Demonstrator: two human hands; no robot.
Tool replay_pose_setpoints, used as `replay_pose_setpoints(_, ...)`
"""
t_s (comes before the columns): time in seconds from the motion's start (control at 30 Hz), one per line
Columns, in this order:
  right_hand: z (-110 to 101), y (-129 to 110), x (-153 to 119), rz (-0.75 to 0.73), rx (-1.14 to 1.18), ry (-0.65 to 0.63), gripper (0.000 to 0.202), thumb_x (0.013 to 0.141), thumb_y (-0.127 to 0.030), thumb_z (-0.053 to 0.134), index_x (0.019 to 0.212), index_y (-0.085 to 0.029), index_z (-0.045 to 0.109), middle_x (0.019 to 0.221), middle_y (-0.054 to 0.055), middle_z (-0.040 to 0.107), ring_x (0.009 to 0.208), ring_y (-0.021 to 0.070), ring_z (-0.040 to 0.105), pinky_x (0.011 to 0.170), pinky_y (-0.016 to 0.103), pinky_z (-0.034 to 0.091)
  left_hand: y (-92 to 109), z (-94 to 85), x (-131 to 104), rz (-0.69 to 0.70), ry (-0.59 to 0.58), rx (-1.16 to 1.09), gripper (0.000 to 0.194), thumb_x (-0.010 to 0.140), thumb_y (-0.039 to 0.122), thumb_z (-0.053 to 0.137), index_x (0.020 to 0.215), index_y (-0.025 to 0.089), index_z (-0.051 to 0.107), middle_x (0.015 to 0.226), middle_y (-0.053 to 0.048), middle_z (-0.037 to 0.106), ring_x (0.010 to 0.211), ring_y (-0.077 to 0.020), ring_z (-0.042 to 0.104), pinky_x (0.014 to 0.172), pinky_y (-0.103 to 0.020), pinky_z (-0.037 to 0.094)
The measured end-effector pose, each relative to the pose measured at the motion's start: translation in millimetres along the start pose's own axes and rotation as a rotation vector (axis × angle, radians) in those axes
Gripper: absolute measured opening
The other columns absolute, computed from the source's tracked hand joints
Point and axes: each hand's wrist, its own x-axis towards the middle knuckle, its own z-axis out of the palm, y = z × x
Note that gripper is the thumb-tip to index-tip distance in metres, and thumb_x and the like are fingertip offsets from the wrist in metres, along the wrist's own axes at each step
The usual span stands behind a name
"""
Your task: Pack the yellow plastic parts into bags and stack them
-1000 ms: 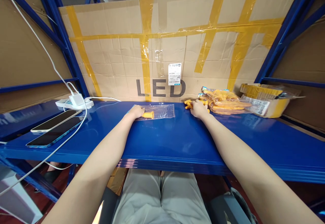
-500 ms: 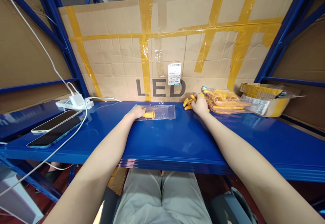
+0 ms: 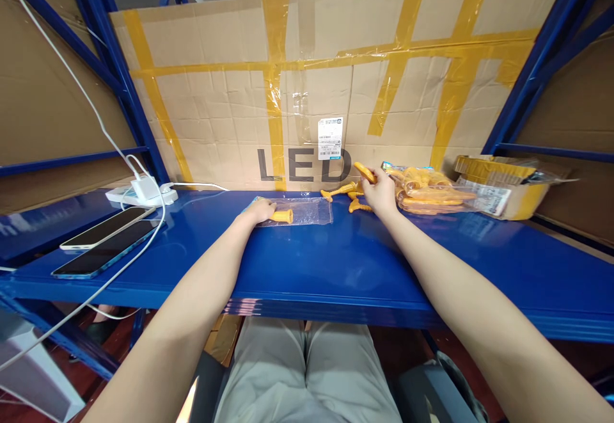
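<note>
On the blue shelf lies a clear plastic bag point(image 3: 314, 211) with a yellow cylindrical piece point(image 3: 283, 216) at its left part. My left hand point(image 3: 261, 210) is closed on the bag's left end, beside that piece. Raised a little above the shelf, my right hand point(image 3: 382, 194) grips a yellow piece point(image 3: 365, 171) whose rounded end points up and left. Just left of and below that hand lie several loose yellow pieces point(image 3: 341, 190). A pile of bagged yellow pieces point(image 3: 426, 189) sits right of my right hand.
An opened cardboard box point(image 3: 520, 199) stands at the right. Two phones point(image 3: 105, 230), a white power strip point(image 3: 165, 196) and white cables are on the left. A tall cardboard sheet point(image 3: 215, 103) marked LED closes off the back, between blue posts.
My right hand has lifted slightly, with a yellow piece now sticking up from its fingers. The loose yellow pieces have spread to the left. My left hand has stayed in place.
</note>
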Motion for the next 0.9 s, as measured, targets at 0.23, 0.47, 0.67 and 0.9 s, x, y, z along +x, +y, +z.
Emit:
replay_pose_setpoints(0.23, 2.3, -35.6, -15.0, -0.407, -0.410, -0.396, 0.045, 0.087, -0.014, 0.044, 0.128, -0.018, 0.063, 0.113, 0.013, 0.066, 0.105, 0.0261, 0.058, 0.091, 0.035, 0.040, -1.6, 2.3, 3.5, -0.001, 0.011, 0.001, 0.047, 0.092, 0.032, 0.032, 0.116, 0.017, 0.070, 0.130, -0.010, 0.065, 0.120, -0.0238, 0.060, 0.096, -0.027, 0.046)
replay_pose_setpoints(0.47, 24.5, -52.2, -32.2, -0.437, -0.584, -0.683, 0.039, 0.086, -0.008, 0.047, 0.117, -0.014, 0.069, 0.110, 0.015, 0.067, 0.107, 0.0266, 0.059, 0.090, 0.034, 0.040, -2.5, 4.0, 6.0, -0.019, -0.012, 0.010, 0.049, 0.094, 0.033, 0.030, 0.125, 0.015, 0.065, 0.138, -0.010, 0.058, 0.127, -0.0228, 0.055, 0.098, -0.025, 0.044)
replay_pose_setpoints(0.67, 30.1, -40.6, -27.4, -0.277, -0.385, -0.713, 0.053, 0.080, 0.000, 0.047, 0.129, -0.015, 0.062, 0.127, 0.010, 0.064, 0.118, 0.0221, 0.058, 0.097, 0.028, 0.042, -2.6, 3.9, 5.8, -0.020, -0.010, 0.010, 0.048, 0.094, 0.032, 0.031, 0.124, 0.017, 0.066, 0.140, -0.008, 0.057, 0.129, -0.0219, 0.054, 0.099, -0.023, 0.043)
replay_pose_setpoints(0.9, 1.6, -36.1, -18.2, -0.143, -0.661, -0.628, 0.033, 0.088, -0.025, 0.056, 0.118, -0.016, 0.068, 0.129, 0.015, 0.063, 0.124, 0.0318, 0.053, 0.102, 0.045, 0.039, -2.3, 3.7, 5.2, -0.017, -0.013, 0.010, 0.050, 0.095, 0.034, 0.029, 0.125, 0.016, 0.065, 0.138, -0.009, 0.059, 0.127, -0.0229, 0.055, 0.099, -0.024, 0.043)
